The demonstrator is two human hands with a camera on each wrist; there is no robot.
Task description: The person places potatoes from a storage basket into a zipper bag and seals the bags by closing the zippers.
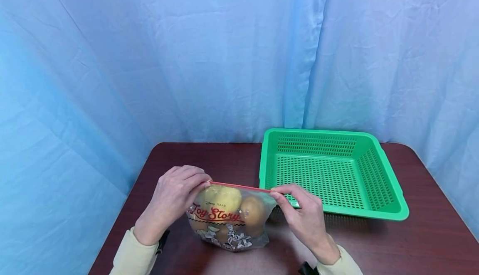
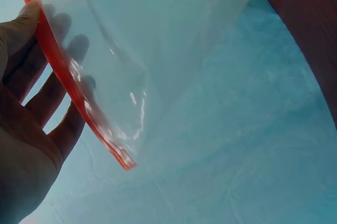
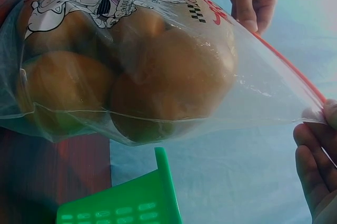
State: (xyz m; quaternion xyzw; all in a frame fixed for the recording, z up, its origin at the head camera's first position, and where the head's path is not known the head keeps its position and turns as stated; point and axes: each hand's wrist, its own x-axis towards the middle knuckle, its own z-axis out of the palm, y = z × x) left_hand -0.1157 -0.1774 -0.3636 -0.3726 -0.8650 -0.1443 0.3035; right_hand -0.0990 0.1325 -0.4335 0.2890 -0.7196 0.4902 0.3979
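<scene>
A clear zip bag [image 1: 258, 241] with "Toy Story" lettering stands on the table, a red zip strip [image 1: 239, 186] along its top. Inside show a yellow lump [image 1: 229, 198] and several round orange-brown fruits [image 3: 174, 77]; their exact kind is blurred by the plastic. My left hand [image 1: 176, 198] pinches the strip near its left end. The left wrist view has that thumb on the red strip [image 2: 58, 58] and the fingers behind the plastic. At the opposite corner, my right hand [image 1: 304, 214] pinches the strip between thumb and fingers. The strip is stretched straight between both hands.
A green perforated basket [image 1: 389, 175] stands at the back right of the dark red-brown table [image 1: 374, 241], just behind the right hand. Light blue curtains [image 1: 224, 59] hang beyond the table's back and left edges.
</scene>
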